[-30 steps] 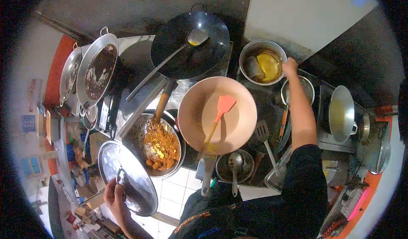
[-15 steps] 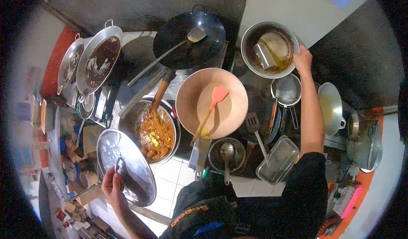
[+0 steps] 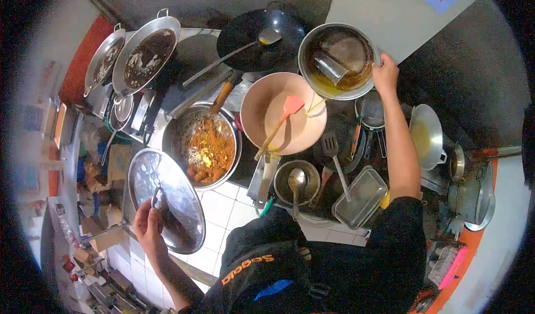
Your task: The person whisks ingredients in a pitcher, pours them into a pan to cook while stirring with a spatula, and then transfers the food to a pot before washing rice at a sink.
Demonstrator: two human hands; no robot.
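My right hand [image 3: 385, 74] grips the rim of a metal pot [image 3: 356, 93], which is tilted over the right edge of a pink pan [image 3: 253, 105]. A metal cup [image 3: 330, 67] and yellowish oil are inside the pot. Thin streams of oil fall from its lower left rim into the pan. In the pan rests a red spatula [image 3: 292, 106] with a wooden handle. My left hand [image 3: 149, 223] holds a round metal lid [image 3: 184, 197] by its handle, below a pot of brown crumbly food [image 3: 214, 146].
A black wok [image 3: 239, 32] with a metal ladle [image 3: 270, 36] stands at the back. Two pans of dark liquid [image 3: 147, 60] are at the upper left. Near the front are a small pot [image 3: 284, 188], a slotted turner [image 3: 330, 145] and a clear container [image 3: 362, 199]. Another wok [image 3: 426, 138] stands right.
The pot in my right hand has moved left and tilted over the pink pan, and oil now runs out of it. My left hand still holds the lid. The view has shifted slightly.
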